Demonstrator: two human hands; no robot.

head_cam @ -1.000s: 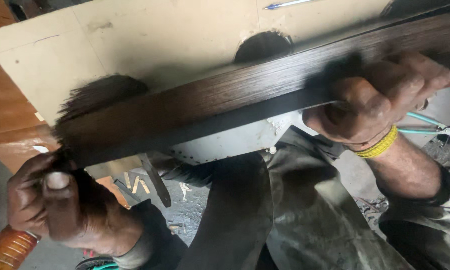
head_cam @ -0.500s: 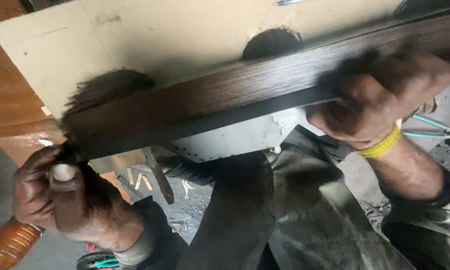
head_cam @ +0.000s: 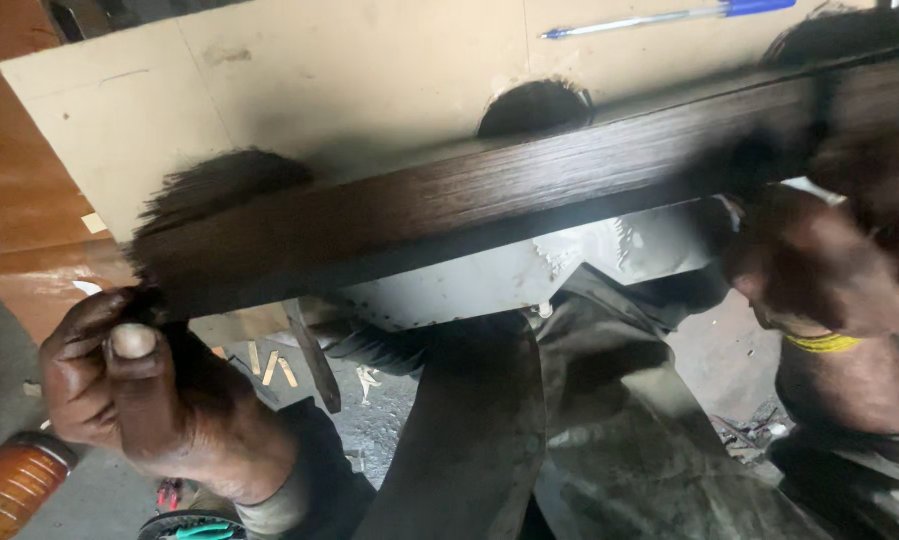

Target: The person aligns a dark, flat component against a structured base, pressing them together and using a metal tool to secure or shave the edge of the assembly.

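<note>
Hands: left hand [head_cam: 120, 385] grips the plank [head_cam: 470, 205] end, lower left; right hand [head_cam: 830, 260], blurred, closes on it at right.
Behind: pale board [head_cam: 300, 80], pen [head_cam: 660, 15] upper right.
Corner: orange bottle [head_cam: 10, 485], lower left.

A blue-capped ballpoint pen [head_cam: 670, 15] lay at the top right of the frame on a pale beige board [head_cam: 350, 80] smudged with dark patches. An orange ribbed plastic bottle [head_cam: 10, 485] sat in the lower left corner. Small pale wood chips [head_cam: 270, 365] lay scattered on the grey floor [head_cam: 390, 420] near the lower centre.
</note>
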